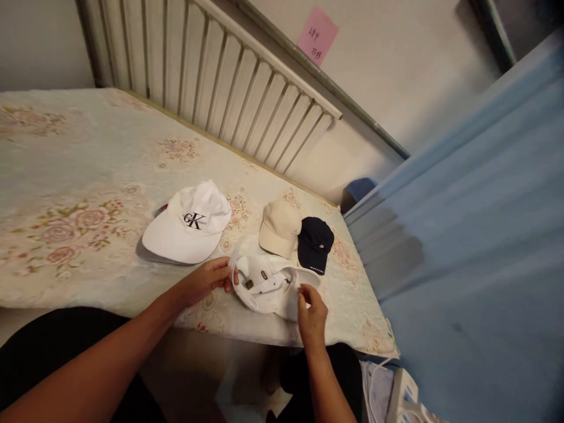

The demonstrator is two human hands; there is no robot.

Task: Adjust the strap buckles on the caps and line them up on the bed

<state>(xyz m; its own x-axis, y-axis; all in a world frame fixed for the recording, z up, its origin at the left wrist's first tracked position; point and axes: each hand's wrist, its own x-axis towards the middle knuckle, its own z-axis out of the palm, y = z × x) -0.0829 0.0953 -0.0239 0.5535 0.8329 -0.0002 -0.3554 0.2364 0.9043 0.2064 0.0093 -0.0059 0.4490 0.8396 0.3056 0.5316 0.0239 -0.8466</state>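
A white cap (268,285) lies upside down near the front edge of the bed (88,176), its inside and strap showing. My left hand (207,281) pinches its left rim, fingers closed on the fabric. My right hand (312,314) pinches its right rim, fingers closed too. A white cap with a black logo (189,226) lies to the left, on top of a grey cap edge. A beige cap (278,229) and a dark navy cap (314,244) lie side by side just behind the one I hold.
The bed has a pale floral sheet and a white slatted headboard (229,76) at the back. A pink note (317,35) is stuck on the wall. A blue curtain (476,247) hangs at the right. My dark-clothed legs (53,346) are below the bed edge.
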